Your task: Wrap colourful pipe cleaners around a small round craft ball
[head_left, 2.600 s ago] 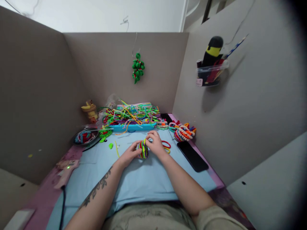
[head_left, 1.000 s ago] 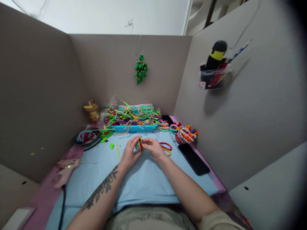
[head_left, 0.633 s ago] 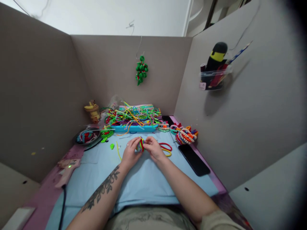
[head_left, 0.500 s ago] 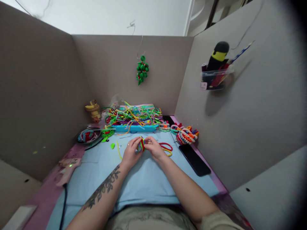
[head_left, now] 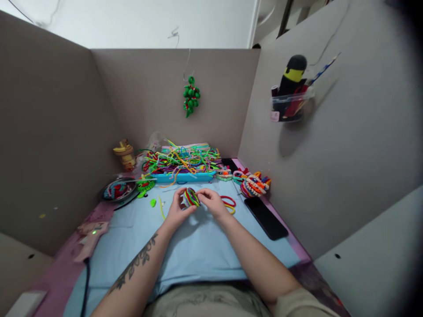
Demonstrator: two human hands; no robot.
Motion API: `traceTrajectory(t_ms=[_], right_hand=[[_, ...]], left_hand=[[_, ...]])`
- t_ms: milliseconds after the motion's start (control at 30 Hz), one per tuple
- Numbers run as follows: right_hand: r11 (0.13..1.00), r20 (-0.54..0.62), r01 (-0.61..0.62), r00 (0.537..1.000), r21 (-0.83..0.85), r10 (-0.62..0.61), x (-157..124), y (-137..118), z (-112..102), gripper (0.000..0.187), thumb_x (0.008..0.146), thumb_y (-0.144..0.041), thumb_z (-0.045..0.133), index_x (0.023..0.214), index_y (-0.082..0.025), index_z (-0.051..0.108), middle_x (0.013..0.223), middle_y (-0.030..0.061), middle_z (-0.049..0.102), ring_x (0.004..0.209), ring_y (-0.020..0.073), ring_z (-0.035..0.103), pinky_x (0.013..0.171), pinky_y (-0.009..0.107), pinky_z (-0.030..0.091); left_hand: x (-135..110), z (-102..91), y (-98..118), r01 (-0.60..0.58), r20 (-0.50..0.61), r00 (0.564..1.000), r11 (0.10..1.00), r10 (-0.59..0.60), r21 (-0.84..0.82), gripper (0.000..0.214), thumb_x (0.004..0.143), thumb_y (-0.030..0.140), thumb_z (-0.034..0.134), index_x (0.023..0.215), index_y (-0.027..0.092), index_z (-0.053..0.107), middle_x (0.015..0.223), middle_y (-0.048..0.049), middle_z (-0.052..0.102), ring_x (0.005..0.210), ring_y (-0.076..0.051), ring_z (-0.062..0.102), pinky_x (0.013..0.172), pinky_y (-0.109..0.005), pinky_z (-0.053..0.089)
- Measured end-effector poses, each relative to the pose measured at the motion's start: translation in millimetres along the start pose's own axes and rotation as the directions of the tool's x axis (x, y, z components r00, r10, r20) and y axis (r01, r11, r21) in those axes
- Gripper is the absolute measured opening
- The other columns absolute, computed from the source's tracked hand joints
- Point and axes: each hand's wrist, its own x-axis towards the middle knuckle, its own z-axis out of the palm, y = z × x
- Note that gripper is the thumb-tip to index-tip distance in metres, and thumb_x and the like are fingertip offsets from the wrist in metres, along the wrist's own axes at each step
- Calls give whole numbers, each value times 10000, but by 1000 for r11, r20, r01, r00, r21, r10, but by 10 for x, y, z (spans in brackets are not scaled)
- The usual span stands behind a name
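Note:
A small multicoloured coil of pipe cleaners (head_left: 191, 197), striped red, green, purple and yellow, is held between both my hands just above the light blue mat (head_left: 194, 246). My left hand (head_left: 176, 208) cups it from the left with curled fingers. My right hand (head_left: 213, 203) pinches its right side with thumb and fingertips. A red and a yellow pipe-cleaner loop (head_left: 229, 202) lie on the mat just right of my right hand. A yellow strand (head_left: 161, 206) and a green scrap (head_left: 152, 202) lie to the left.
A blue tray (head_left: 183, 176) heaped with loose pipe cleaners stands at the back. Finished woven pieces (head_left: 254, 183) sit at the back right, a black phone (head_left: 266, 217) beside them. A metal bowl (head_left: 118, 189) and a glue gun (head_left: 89, 235) are at the left. Grey partition walls enclose the desk.
The coil has been lifted off the mat and turned between my fingers; it now tilts with its flat face more towards me. Both hands stayed over the middle of the mat.

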Motion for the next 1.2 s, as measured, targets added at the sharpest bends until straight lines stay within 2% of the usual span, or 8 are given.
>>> traceTrajectory(t_ms=[167,300,567,667,800,967,1100,1200], right_hand=[[976,32,96,995,-196,-91,-35,-13,14,130,748,-231,587,866,-184,613,848,16,633,785,156,574,680,264,428],[872,78,250,968,-420,-240,-62,-57,12,50,748,-173,582,788,-191,605,819,13,601,814,164,552,718,275,421],[697,163,434,892,-570,-422,-91,-50,22,98,773,-110,558,784,-196,604,842,41,617,888,196,547,835,344,417],[740,79,395,902,-545,-424,-92,-43,19,132,793,-111,516,839,-190,611,855,47,625,860,185,560,796,323,437],[850,-77,255,943,-462,-324,-69,-51,-19,149,800,-132,488,864,-188,611,832,31,630,742,155,561,665,269,443],[838,22,297,946,-458,-323,-63,-96,-31,99,754,-144,562,816,-190,623,846,32,609,802,165,552,652,255,423],[837,68,336,938,-432,-341,-73,-112,-16,96,781,-153,554,821,-193,631,859,43,605,872,180,555,714,276,438],[848,94,322,945,-421,-312,-61,-111,-28,151,805,-138,513,837,-198,648,871,49,618,882,179,561,743,291,444]], left_hand=[[-6,0,45,27,-42,999,997,-24,69,777,642,312,750,1305,284,344,1329,-95,401,1125,-235,514,842,-324,487],[-10,-7,60,-4,-75,997,981,19,194,732,642,335,749,1287,277,408,1292,-95,396,1157,-261,479,793,-309,513],[-15,5,64,-38,-154,982,918,108,395,680,643,377,740,1248,249,459,1198,-103,421,1127,-275,479,657,-294,548],[5,1,42,-20,-202,975,944,91,330,682,652,371,733,1259,245,447,1243,-105,437,1122,-265,505,734,-316,540],[25,4,48,22,-154,988,995,-7,97,682,693,351,709,1292,249,400,1274,-93,479,1064,-222,568,872,-344,493],[22,6,50,72,-105,992,997,-75,-23,695,698,347,709,1303,249,380,1286,-93,489,1067,-216,569,879,-335,485],[13,8,19,6,-88,996,1000,-5,5,714,663,296,745,1279,250,387,1287,-95,478,1089,-213,553,889,-331,481],[3,5,-8,-74,5,997,997,74,20,713,656,262,748,1274,259,391,1297,-100,458,1138,-231,521,910,-364,476]])
